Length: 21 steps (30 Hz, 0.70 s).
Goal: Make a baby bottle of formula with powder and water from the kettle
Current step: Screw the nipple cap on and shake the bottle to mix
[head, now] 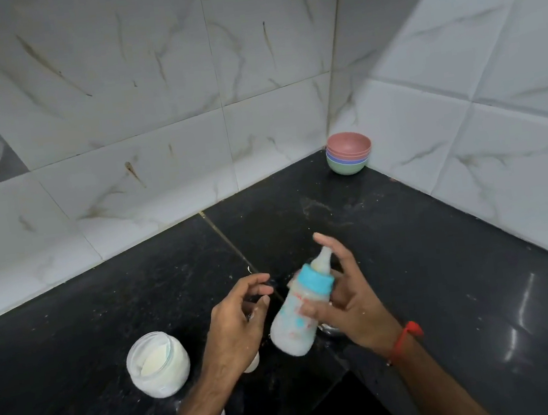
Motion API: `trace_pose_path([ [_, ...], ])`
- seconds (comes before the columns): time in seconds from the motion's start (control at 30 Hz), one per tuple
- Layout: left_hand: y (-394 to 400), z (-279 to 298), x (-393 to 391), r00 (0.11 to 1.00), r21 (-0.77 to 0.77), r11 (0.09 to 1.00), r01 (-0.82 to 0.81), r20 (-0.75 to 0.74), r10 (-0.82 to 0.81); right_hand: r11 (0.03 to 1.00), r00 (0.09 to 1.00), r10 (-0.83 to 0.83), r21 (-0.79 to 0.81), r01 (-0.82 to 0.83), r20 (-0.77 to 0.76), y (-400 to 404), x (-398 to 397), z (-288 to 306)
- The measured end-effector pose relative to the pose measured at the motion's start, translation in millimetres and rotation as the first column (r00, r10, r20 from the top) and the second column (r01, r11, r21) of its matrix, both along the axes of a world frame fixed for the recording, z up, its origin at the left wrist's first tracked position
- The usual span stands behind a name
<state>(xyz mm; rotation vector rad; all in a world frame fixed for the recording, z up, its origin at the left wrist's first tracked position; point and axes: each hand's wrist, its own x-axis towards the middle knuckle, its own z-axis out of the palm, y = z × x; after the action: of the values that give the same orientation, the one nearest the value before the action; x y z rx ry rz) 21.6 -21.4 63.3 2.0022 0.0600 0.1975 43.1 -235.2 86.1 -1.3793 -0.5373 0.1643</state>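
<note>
Holding tilted baby bottle (295, 311), right hand (349, 296); left hand (236, 319) open beside.

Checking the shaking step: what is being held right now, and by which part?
The right hand holds the baby bottle, tilted, fingers around its upper body just below the blue collar. The left hand is open, holding nothing.

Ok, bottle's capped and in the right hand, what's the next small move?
Probably close the left hand around the bottle and shake it. The blue collar and teat are on, the contents look milky, and only the right hand grips it, tilted above the counter. The powder jar stands open; lidding it can wait.
</note>
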Motion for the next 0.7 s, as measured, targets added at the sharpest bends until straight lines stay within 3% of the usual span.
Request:
trace_pose_path([
  [0.03,0,0,0,1.000,0.005,1.000,0.010,0.001,-0.010,1.000,1.000,0.011,0.003,-0.011,-0.014,2,-1,1],
  [0.1,0,1,0,1.000,0.007,1.000,0.016,0.006,-0.016,0.936,0.970,-0.194,0.268,0.227,-0.146,3,1,9],
  [0.17,1,1,0,1.000,-0.006,1.000,0.009,0.003,-0.009,0.657,0.855,-0.335,0.553,0.513,-0.395,-9,15,13],
  [0.2,1,1,-1,1.000,-0.009,1.000,0.008,0.001,-0.008,0.545,0.827,-0.340,0.622,0.561,-0.447,-14,21,13],
  [0.23,1,1,-1,1.000,-0.010,1.000,0.010,-0.001,-0.010,0.506,0.833,-0.326,0.662,0.553,-0.448,-18,25,14],
  [0.27,1,1,-1,1.000,-0.009,1.000,0.015,-0.006,-0.016,0.542,0.845,-0.333,0.648,0.535,-0.418,-20,25,12],
  [0.3,0,1,0,1.000,-0.010,1.000,0.022,-0.010,-0.022,0.656,0.873,-0.353,0.576,0.488,-0.338,-21,22,14],
  [0.33,0,1,1,1.000,-0.010,1.000,0.027,-0.012,-0.027,0.818,0.918,-0.342,0.417,0.397,-0.202,-21,17,15],
  [0.37,0,1,2,0.999,-0.007,0.999,0.034,-0.012,-0.034,0.954,0.972,-0.231,0.190,0.233,-0.035,-17,11,16],
  [0.4,-1,1,3,0.999,-0.003,0.999,0.042,-0.012,-0.042,0.998,0.996,-0.047,-0.038,0.050,0.080,-14,5,15],
  [0.43,-2,2,4,0.999,-0.001,0.999,0.051,-0.013,-0.051,0.990,0.994,0.058,-0.136,-0.045,0.094,-10,3,14],
  [0.47,-3,3,4,0.998,-0.004,0.998,0.058,-0.012,-0.058,0.995,0.998,0.026,-0.094,-0.020,0.061,-8,2,14],
  [0.5,-4,4,4,0.998,-0.007,0.998,0.059,-0.008,-0.059,0.995,0.996,-0.086,0.049,0.085,0.016,-6,2,15],
  [0.53,-5,5,5,0.999,-0.014,0.998,0.053,-0.002,-0.053,0.937,0.967,-0.239,0.238,0.254,-0.094,-7,4,15],
  [0.57,-5,6,5,0.999,-0.022,0.999,0.046,0.003,-0.046,0.804,0.908,-0.336,0.427,0.415,-0.249,-10,10,13],
  [0.63,-4,5,4,0.999,-0.028,0.999,0.037,0.001,-0.037,0.495,0.836,-0.291,0.675,0.547,-0.464,-14,20,11],
  [0.67,-4,5,4,0.999,-0.026,0.999,0.036,-0.001,-0.036,0.443,0.847,-0.233,0.723,0.530,-0.478,-13,21,10],
  [0.7,-4,5,3,0.999,-0.026,0.999,0.036,-0.004,-0.036,0.493,0.857,-0.223,0.704,0.511,-0.465,-12,19,9],
])
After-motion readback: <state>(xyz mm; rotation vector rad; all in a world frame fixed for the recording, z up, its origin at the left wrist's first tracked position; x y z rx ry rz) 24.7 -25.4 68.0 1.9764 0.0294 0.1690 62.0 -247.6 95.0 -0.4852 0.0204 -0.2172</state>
